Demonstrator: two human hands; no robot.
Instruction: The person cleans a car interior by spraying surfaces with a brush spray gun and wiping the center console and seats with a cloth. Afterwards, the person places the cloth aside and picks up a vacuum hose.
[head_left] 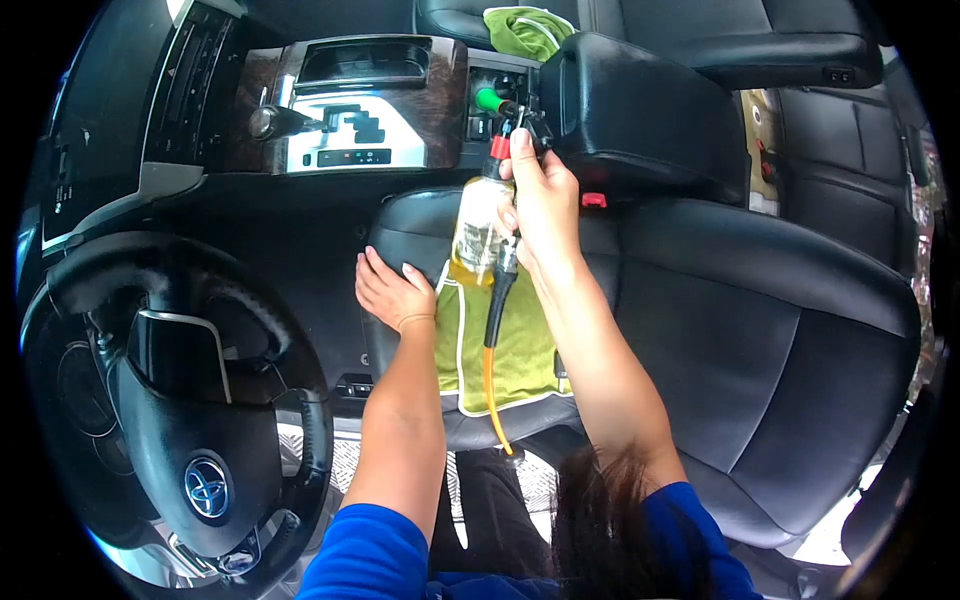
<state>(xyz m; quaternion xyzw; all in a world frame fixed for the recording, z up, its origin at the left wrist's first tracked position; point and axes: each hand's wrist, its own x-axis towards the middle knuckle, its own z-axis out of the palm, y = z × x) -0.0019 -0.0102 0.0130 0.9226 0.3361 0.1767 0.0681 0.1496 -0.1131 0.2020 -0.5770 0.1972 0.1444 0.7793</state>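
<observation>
The spray gun (pixel 478 232), above the seat (pixel 412 222), is probably best held steady, its green nozzle (pixel 488 100) pointed at the console (pixel 445 120) and its hose (pixel 492 395) slack. The right hand (pixel 546 195) reaches forward, fingers wrapped around the gun; the left hand (pixel 393 290) rests on the seat's edge, fingers slightly spread.

The black seat (pixel 412 220) in front of me carries a pale-edged green cloth (pixel 527 340), spread out below my right fingers (pixel 524 155) and just beside my left fingers (pixel 374 275), which rest at the seat's edge. Beyond my right fingers, a bunched green towel (pixel 525 35) lies on the far seat (pixel 447 20).
</observation>
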